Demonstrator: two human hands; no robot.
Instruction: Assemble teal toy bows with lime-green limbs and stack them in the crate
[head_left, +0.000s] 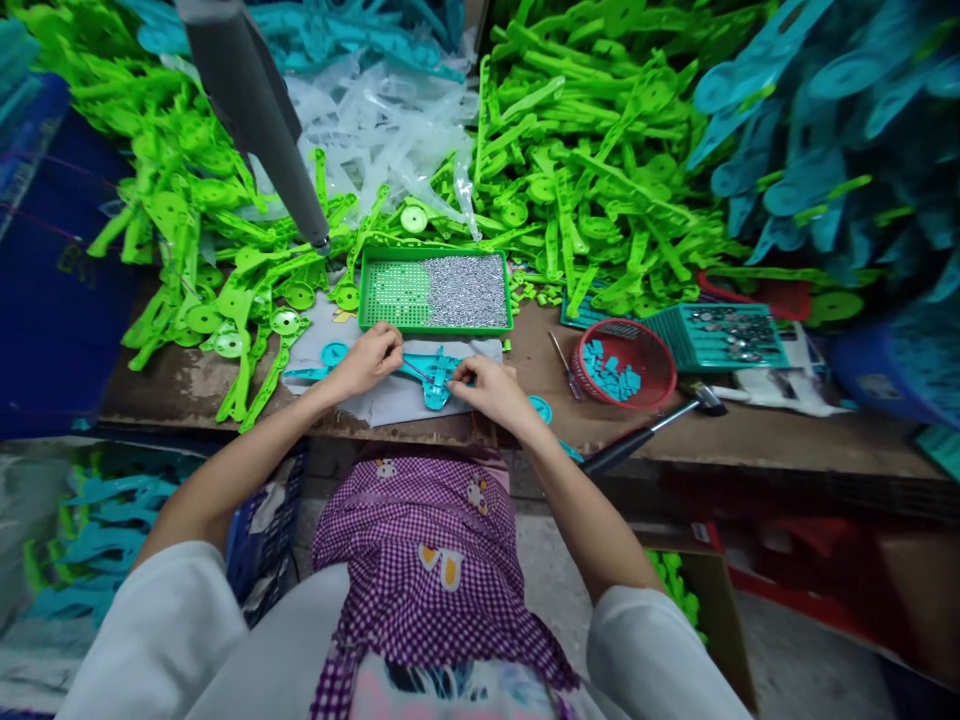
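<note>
On a grey cloth at the front of the bench lies a blue plastic part with a long arm and a round disc reaching left. My left hand is closed in a pinch just above it. A thin reddish strand runs from those fingertips toward the middle of the part. My right hand is at the part's right edge, fingers closed together against it; what sits between them is too small to make out. Behind both hands stands a green tray with many small metal pieces in its right half.
Green plastic parts are heaped behind, with clear ones between. A grey power screwdriver hangs at upper left. To the right are a red basket of blue pieces, a teal tray, a small screwdriver and a black-handled hammer.
</note>
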